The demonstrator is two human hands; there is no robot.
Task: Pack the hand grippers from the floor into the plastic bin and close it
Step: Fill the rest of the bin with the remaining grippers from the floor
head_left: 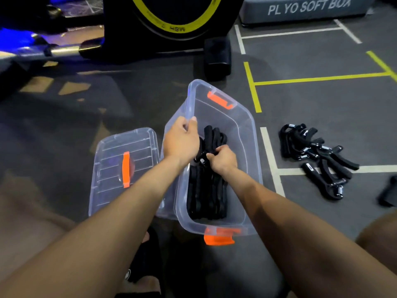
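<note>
Looking down at a clear plastic bin with orange latches (247, 134), tipped up on the dark gray gym floor (322, 100). Left hand (181, 139) gripping the bin's left rim, fingers curled over the edge. Right hand (222, 160) reaching inside, pinching a bunch of black hand grippers with foam handles (211, 134) by the metal spring end. More black grippers (206, 194) lying packed in the bin's bottom, too dark and crowded to count. Clear flat lid with an orange handle (124, 166) lying on the floor just beside the bin, on its left, partly hidden by the left forearm. A pile of black hand grippers (315, 153) waiting on the floor, well apart to the right, tangled together. One more dark thing (388, 194) getting cut off at the right edge, too blurry to tell. Gray soft box with white letters (307, 9) sitting far back, top cut off.
</note>
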